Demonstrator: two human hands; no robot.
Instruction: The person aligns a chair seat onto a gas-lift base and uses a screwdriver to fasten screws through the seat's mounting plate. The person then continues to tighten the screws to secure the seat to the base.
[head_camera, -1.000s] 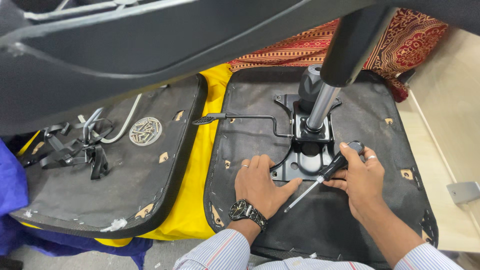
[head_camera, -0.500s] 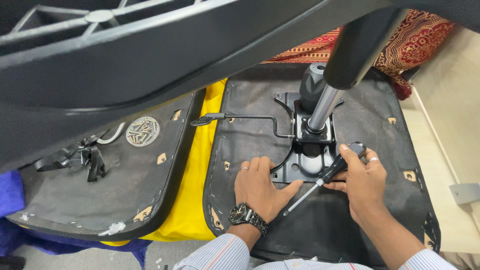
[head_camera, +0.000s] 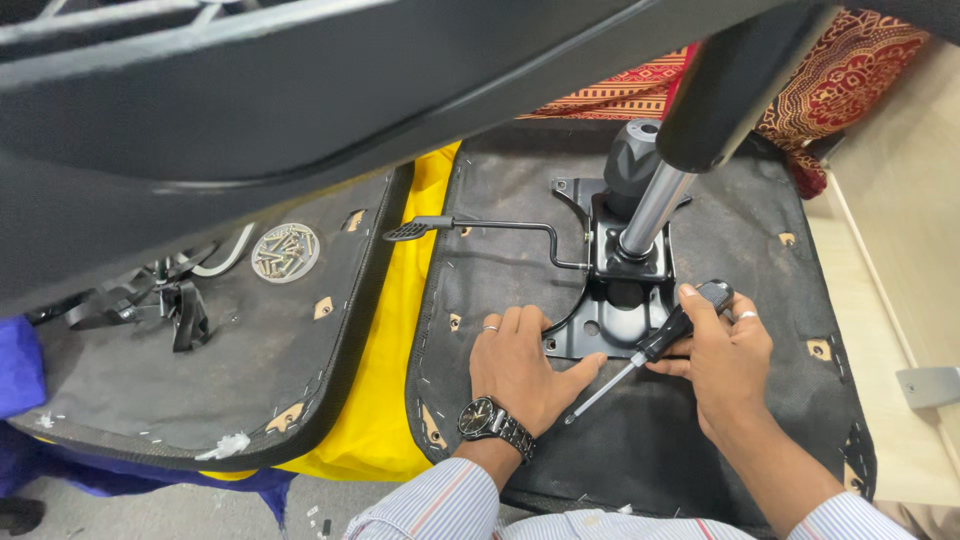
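Head view: the left hand (head_camera: 520, 365) lies flat, fingers spread, on the black seat underside (head_camera: 520, 200), thumb touching the edge of the metal plate (head_camera: 612, 325). The right hand (head_camera: 725, 360) has its fingers clamped on a screwdriver (head_camera: 650, 350), whose tip points down-left between the hands. A gas cylinder (head_camera: 650, 205) rises from the plate, a lever (head_camera: 480, 228) runs left. A second seat base (head_camera: 200, 380) carries a dish of screws (head_camera: 285, 252).

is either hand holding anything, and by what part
The right hand holds a screwdriver by its black handle, shaft pointing down-left. The left hand holds nothing; it lies flat on the seat underside beside the metal plate.
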